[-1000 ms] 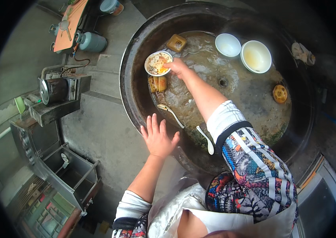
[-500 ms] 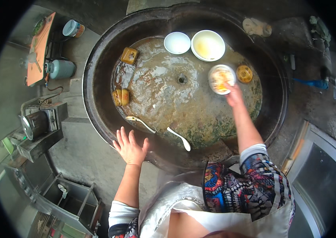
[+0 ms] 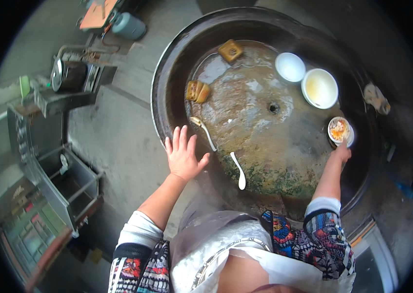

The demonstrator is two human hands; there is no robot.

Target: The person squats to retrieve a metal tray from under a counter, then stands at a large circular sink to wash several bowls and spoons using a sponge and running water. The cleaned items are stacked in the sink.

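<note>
My right hand (image 3: pixel 344 152) grips the near edge of a small white bowl (image 3: pixel 339 129) with orange and white food in it. The bowl is at the right side of a wide dark basin (image 3: pixel 174 73) and mostly hides the round amber dish there. My left hand (image 3: pixel 183 158) is stretched out with fingers spread, holding nothing, by the basin's left rim. Two white spoons, a curved one (image 3: pixel 208 134) and a straighter one (image 3: pixel 238 171), lie in the near left part. A white bowl (image 3: pixel 290 67) and a larger bowl (image 3: pixel 319 89) with yellowish residue stand farther back.
Amber square containers, one (image 3: pixel 230 50) at the far left and stacked ones (image 3: pixel 197 91) nearer, sit along the basin's inside. A dark hole (image 3: pixel 273 108) marks its wet floor. Outside stand a gas cylinder (image 3: pixel 128 26), a lidded pot (image 3: pixel 70 75), a metal frame (image 3: pixel 82 188) and a pale cloth-like thing (image 3: pixel 376 99).
My view has turned, shifting the scene. My right hand has moved the food bowl over to the round amber dish at the right. My left hand stays spread by the rim.
</note>
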